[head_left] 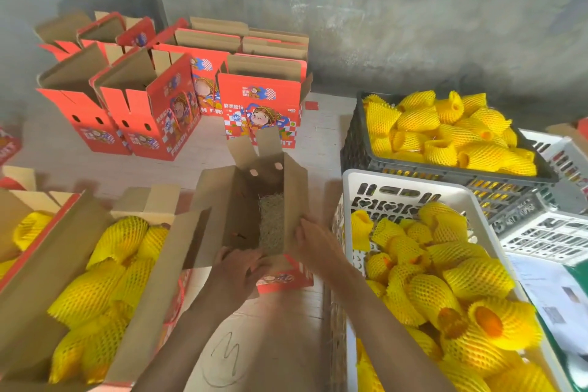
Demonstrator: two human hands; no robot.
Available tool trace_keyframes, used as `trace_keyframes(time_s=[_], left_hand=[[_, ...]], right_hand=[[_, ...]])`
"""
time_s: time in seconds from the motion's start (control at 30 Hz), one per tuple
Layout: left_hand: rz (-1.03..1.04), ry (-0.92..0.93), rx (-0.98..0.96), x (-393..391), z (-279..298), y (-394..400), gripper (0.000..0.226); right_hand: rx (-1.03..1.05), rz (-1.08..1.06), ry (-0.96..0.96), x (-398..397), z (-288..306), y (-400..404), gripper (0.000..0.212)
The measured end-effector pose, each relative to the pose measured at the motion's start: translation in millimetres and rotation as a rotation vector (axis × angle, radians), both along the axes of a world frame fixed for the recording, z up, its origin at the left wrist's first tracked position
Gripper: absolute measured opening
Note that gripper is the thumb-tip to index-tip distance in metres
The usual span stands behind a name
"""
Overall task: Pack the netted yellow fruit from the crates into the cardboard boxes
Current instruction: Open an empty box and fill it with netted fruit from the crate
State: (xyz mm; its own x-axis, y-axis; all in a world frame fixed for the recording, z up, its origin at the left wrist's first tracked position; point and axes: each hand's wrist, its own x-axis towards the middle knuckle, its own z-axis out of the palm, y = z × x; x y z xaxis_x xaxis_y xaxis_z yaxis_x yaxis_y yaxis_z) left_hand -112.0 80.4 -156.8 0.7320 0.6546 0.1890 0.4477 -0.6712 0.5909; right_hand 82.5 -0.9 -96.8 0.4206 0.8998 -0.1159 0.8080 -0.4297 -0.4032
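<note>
Right now both hands are working at the near end of an open cardboard box (251,210) that is sitting on the floor between a filled box (105,280) on the person's left and a white crate (410,191) of netted yellow fruit (477,277) on the right. The left hand (237,267) is curling its fingers over the box's near edge and flap, seemingly gripping it. The right hand (313,240) is lying with fairly straight fingers against the right wall, holding no fruit. Inside, only a pad of straw-like padding (272,223) is showing — no fruit is in this box yet.

More fruit is waiting in a dark crate (359,149) behind the white one, and empty red boxes (261,99) are standing near the wall.

The risks, as I judge them: the side flaps are leaning inward and could fold over the opening just as a fruit is being lowered — that would snag the foam netting. The box is light and empty, so a one-sided push could be tipping or sliding it. The padding is covering only part of the bottom, so a dropped fruit could be bruising on bare cardboard.
</note>
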Motion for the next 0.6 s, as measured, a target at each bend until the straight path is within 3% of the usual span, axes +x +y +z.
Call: trace_keyframes(time_s=[0.07, 0.17, 0.23, 0.27, 0.37, 0.5, 0.6], left_hand=[[-0.042, -0.026, -0.008, -0.6, 1.3, -1.7, 0.016], [-0.136, -0.041, 0.074, 6.3, 6.3, -5.5, 0.019], [-0.205, -0.065, 0.162, 13.4, 8.7, -11.3, 0.016], [-0.229, -0.080, 0.173, 16.5, 11.0, -14.2, 0.011], [-0.227, -0.202, 0.155, 11.3, 12.9, -25.8, 0.004], [-0.013, -0.477, 0.052, -28.7, -2.1, -48.0, 0.011], [0.404, -0.557, -0.332, -34.5, -14.9, -56.0, 0.020]], right_hand=[[0.006, 0.063, -0.019, -10.7, -0.1, 7.0, 0.036], [0.104, -0.096, -0.026, -9.6, 1.0, 12.7, 0.038], [0.031, -0.210, 0.075, -5.1, 5.5, 12.4, 0.016], [-0.020, -0.265, 0.106, -1.4, 4.9, 13.0, 0.016], [-0.152, -0.278, 0.030, 1.1, 6.1, 13.0, 0.050], [-0.154, -0.254, -0.112, 0.8, -1.3, 16.4, 0.055], [-0.140, -0.279, -0.205, -4.4, -11.9, 16.3, 0.059]])
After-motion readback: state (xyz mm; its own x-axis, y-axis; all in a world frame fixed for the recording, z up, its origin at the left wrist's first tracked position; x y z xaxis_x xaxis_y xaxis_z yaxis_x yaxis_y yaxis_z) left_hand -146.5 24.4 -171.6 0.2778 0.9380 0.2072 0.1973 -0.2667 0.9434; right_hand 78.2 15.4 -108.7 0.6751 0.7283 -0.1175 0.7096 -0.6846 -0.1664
